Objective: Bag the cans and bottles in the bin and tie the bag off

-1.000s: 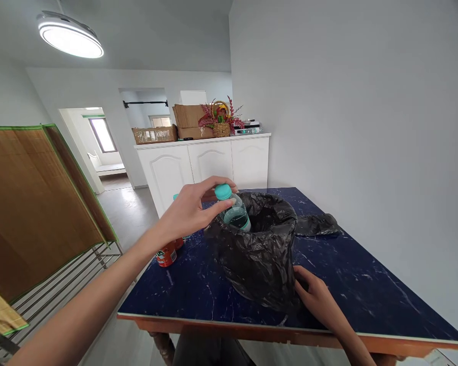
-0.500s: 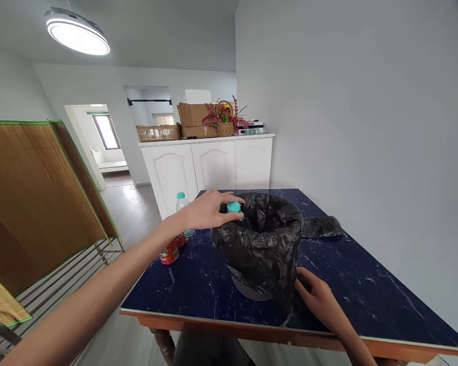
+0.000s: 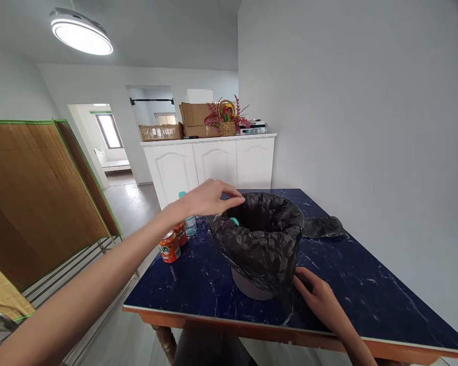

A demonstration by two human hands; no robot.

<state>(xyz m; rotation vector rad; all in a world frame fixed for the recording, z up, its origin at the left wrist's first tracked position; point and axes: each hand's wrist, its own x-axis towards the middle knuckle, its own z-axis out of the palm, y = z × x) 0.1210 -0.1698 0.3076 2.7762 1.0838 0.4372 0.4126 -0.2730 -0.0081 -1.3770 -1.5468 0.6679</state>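
A grey bin (image 3: 248,285) lined with a black bin bag (image 3: 267,249) stands on the table, the bag folded over its rim. Inside, near the left rim, the teal cap of a bottle (image 3: 234,221) shows; the rest of the bottle is hidden. Just above that rim hovers my left hand (image 3: 213,198), empty, with thumb and fingers loosely curved and a gap between them. My right hand (image 3: 316,292) grips the lower right side of the bag, its fingertips partly hidden. Left of the bin are two orange cans (image 3: 170,247) and a clear bottle (image 3: 190,226) with a teal cap, partly behind my left wrist.
The dark blue marbled table (image 3: 351,284) has a wooden edge. A crumpled black bag (image 3: 323,226) lies right of the bin. Beyond stands a white cabinet (image 3: 216,162) with cardboard boxes (image 3: 198,119) and a flower basket (image 3: 227,128). A plain wall runs along the right.
My left hand has let go of the teal-capped bottle and risen slightly. The bottle has dropped deeper into the bin. My right hand stays in place.
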